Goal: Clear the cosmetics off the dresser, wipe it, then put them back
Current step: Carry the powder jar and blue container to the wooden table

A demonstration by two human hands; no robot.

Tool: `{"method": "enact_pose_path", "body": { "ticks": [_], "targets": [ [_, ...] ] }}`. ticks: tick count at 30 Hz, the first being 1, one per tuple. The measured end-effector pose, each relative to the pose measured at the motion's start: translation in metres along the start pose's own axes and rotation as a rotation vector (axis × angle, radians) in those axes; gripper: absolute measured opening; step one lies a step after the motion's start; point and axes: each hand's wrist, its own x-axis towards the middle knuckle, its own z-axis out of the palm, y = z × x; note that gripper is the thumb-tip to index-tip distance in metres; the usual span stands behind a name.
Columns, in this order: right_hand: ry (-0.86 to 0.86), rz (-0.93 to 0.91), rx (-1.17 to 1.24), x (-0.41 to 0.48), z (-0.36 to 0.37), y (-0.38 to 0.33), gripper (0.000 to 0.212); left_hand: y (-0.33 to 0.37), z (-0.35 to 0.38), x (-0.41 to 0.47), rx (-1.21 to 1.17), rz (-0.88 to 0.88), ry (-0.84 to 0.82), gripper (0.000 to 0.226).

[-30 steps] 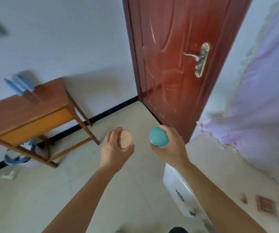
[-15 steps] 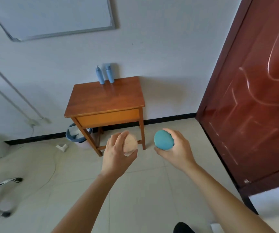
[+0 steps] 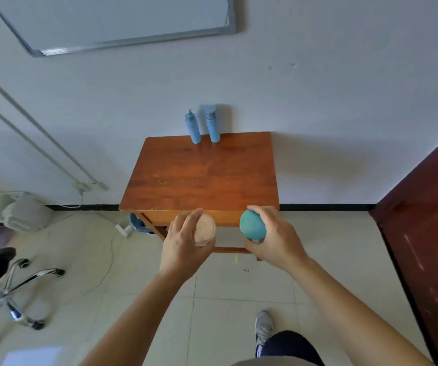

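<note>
1. Furthest left, an office chair (image 3: 1, 281) with a chrome star base is seen on the near-left tiled floor. A whiteboard (image 3: 123, 19) is mounted on the far wall above it.
2. A wooden dresser (image 3: 202, 175) is set against the far wall, centre frame. A blue bin (image 3: 138, 224) is partly seen under its left side.
3. Two cosmetics are stood upright at the dresser's far edge, just beside each other: a blue pump bottle (image 3: 193, 128) on the left and a blue capped bottle (image 3: 212, 122) on the right.
4. The left hand (image 3: 183, 247) is closed around a beige round jar (image 3: 204, 229), fingers curled over its far side and thumb on its near side. The jar is held in the air just in front of the dresser's near edge, lid facing up.
5. The right hand (image 3: 276, 239) is wrapped around a teal round jar (image 3: 252, 224), held at the same height in front of the near-right corner. The two jars are kept apart.
6. A grey shoe (image 3: 263, 328) is seen on the near floor, right of centre.
7. A red-brown door (image 3: 429, 233) is seen at the right edge.
</note>
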Motion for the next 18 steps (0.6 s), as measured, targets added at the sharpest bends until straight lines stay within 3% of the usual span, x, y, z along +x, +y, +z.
{"method": "enact_pose_path", "body": {
  "ticks": [10, 18],
  "targets": [
    [-0.118, -0.070, 0.041, 0.191, 0.048, -0.004, 0.071, -0.068, -0.014, 0.139, 0.064, -0.115, 0.031, 0.072],
    [-0.066, 0.123, 0.060, 0.305, 0.121, -0.001, 0.072, -0.174, -0.002, 0.263, 0.035, -0.142, -0.113, 0.073]
  ]
}}
